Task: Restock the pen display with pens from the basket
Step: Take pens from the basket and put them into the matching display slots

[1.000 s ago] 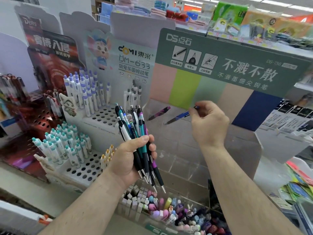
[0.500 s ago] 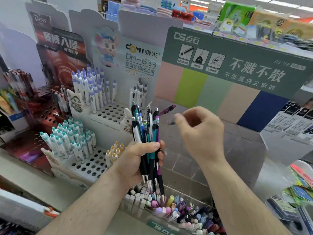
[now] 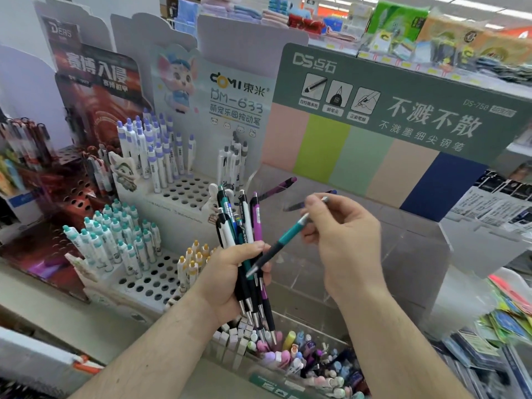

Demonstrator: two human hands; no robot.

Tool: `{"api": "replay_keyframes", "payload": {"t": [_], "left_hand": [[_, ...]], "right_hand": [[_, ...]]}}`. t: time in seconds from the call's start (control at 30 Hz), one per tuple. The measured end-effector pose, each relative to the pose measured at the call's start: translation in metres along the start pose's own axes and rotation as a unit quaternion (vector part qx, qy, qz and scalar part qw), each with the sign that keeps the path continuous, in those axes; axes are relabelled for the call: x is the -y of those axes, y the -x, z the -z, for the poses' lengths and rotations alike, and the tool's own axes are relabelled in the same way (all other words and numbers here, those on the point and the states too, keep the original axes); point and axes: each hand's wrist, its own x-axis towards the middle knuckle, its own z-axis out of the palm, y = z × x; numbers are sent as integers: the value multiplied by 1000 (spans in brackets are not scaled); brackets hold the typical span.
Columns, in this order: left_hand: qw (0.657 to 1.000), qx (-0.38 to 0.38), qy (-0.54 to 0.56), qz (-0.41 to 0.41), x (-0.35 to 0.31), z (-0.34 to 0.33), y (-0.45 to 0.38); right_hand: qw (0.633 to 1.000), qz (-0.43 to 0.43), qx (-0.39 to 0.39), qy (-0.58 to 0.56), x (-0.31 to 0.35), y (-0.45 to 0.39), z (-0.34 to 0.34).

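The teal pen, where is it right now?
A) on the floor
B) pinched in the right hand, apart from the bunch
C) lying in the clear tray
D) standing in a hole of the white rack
B: the right hand pinches the teal pen by its top end, while the left hand grips the bunch of pens.

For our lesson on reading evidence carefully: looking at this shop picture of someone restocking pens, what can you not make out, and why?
- Basket: not in the head view at all.
- Lower tips of the bundle of pens: merge with the tub of erasers behind; the left hand covers the barrels.
- Top of the teal pen: hidden by the right hand.
- Clear display tray: compartment edges too faint.
- Far shelf goods: blurred.
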Motion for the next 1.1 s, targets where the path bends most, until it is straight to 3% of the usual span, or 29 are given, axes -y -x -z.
{"api": "replay_keyframes", "payload": {"t": [0.13, 0.33, 0.57, 0.87, 0.97, 1.1], "left_hand": [[997, 10, 71, 13, 0, 4, 1], [993, 46, 108, -9, 1, -6, -3], [993, 13, 111, -40, 2, -20, -11], [998, 28, 57, -20, -1, -18, -23], [998, 31, 49, -21, 0, -20, -22], [999, 32, 38, -14, 1, -21, -22]], "right_hand": [[994, 2, -97, -51, -2, 2, 18], [991, -25, -110, -65, -12, 10, 30], [986, -19, -159, -39, -17, 7, 43], [948, 129, -284, -60, 9, -21, 83], [931, 182, -317, -6, 11, -30, 97], [929, 197, -297, 102, 2, -48, 100]]}}
